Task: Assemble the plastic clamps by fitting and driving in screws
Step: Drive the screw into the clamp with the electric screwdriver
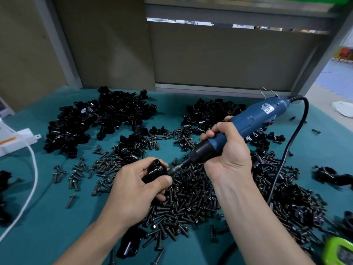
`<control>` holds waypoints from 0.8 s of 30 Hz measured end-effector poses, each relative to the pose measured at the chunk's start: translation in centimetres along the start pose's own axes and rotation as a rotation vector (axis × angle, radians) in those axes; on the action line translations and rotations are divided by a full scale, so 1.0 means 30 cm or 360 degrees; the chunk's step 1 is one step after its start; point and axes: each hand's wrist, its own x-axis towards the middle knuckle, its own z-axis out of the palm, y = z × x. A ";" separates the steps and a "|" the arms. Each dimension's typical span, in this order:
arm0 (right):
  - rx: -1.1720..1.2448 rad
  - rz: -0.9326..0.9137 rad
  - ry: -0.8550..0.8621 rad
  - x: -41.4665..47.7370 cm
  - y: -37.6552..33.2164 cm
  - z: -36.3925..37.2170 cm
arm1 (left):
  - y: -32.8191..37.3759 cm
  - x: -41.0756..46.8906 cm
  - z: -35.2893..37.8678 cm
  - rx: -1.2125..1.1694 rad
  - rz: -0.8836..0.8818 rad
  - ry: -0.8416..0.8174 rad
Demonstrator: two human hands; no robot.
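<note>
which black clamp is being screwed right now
The clamp gripped in the left hand, with the blue screwdriver bit touching it; the others lie in piles.

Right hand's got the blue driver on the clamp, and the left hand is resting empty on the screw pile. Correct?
Not quite. The head view shows the left hand is not empty: it holds the black clamp against the bit of the blue driver. The right hand does grip the driver, above the screw pile.

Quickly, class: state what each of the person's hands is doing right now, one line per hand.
Left hand: closed around a black plastic clamp.
Right hand: closed around the blue electric screwdriver, its bit at the clamp.
</note>
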 end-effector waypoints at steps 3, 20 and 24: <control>0.0005 0.0007 0.0010 0.000 0.000 0.001 | -0.001 0.004 -0.005 -0.0004 -0.0028 -0.0007; -0.0084 0.0038 -0.0301 -0.025 -0.026 0.032 | 0.036 0.008 -0.021 -0.0334 -0.0403 -0.0259; -0.0043 0.0110 -0.0462 -0.029 -0.042 0.038 | 0.045 0.006 -0.017 -0.0549 -0.0588 -0.0328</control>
